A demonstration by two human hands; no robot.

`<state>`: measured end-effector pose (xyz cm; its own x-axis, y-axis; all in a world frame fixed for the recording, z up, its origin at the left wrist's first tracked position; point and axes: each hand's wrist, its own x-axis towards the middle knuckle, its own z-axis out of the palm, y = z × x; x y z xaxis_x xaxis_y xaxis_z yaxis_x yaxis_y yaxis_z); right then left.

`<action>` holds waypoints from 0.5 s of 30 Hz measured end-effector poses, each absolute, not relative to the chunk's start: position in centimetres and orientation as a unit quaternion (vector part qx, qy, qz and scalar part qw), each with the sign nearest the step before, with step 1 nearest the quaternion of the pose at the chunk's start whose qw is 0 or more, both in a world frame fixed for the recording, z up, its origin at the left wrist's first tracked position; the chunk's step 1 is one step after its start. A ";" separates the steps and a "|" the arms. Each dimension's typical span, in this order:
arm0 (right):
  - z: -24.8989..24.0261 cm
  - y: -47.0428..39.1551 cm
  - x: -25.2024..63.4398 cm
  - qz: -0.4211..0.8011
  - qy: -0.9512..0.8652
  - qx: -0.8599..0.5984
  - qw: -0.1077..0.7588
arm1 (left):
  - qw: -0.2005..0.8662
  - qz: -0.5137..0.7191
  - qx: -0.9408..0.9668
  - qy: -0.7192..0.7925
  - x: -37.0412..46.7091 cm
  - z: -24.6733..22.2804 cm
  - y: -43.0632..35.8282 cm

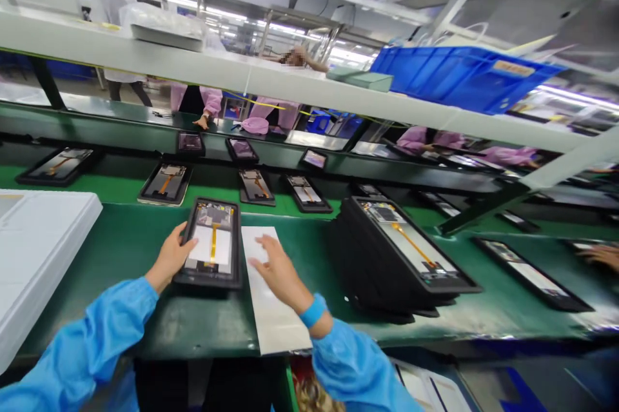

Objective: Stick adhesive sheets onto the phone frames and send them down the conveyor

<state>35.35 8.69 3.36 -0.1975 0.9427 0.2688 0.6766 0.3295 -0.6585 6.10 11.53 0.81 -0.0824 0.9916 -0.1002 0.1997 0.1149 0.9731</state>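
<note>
My left hand (171,257) grips the left edge of a black tray (213,278) holding an opened device, with the thumb over its rim. Inside the device (225,241) an orange ribbon runs down a white sheet, below a circuit board. Just right of that tray, my right hand (280,270) is above a long white strip (271,328) on the green bench. Its fingers are apart and slightly bent, with nothing between them.
A tall stack of black trays (382,264) stands to the right, a white foam box (43,257) to the left. More trayed devices (164,181) line the green belt behind. A blue bin (445,73) sits on the overhead shelf (300,89). People in pink sleeves (210,101) are across.
</note>
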 end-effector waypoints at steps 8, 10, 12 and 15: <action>3.3 23.4 45.1 0.146 -0.588 -0.726 0.325 | 0.265 0.365 0.558 0.696 10.2 3.6 31.9; 1.3 26.5 45.0 0.148 -0.571 -0.741 0.322 | 0.213 0.348 0.596 0.692 12.6 3.3 34.4; -0.2 29.3 44.8 0.154 -0.555 -0.753 0.318 | 0.171 0.331 0.647 0.665 16.0 2.5 35.7; -1.3 32.9 44.9 0.178 -0.534 -0.768 0.304 | 0.146 0.291 0.720 0.613 22.0 0.7 36.6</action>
<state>44.86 32.89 -1.28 0.3659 0.9292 0.0526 0.7130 -0.2435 -0.6575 21.96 36.60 0.74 0.0796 0.9672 0.2412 0.7974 -0.2070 0.5669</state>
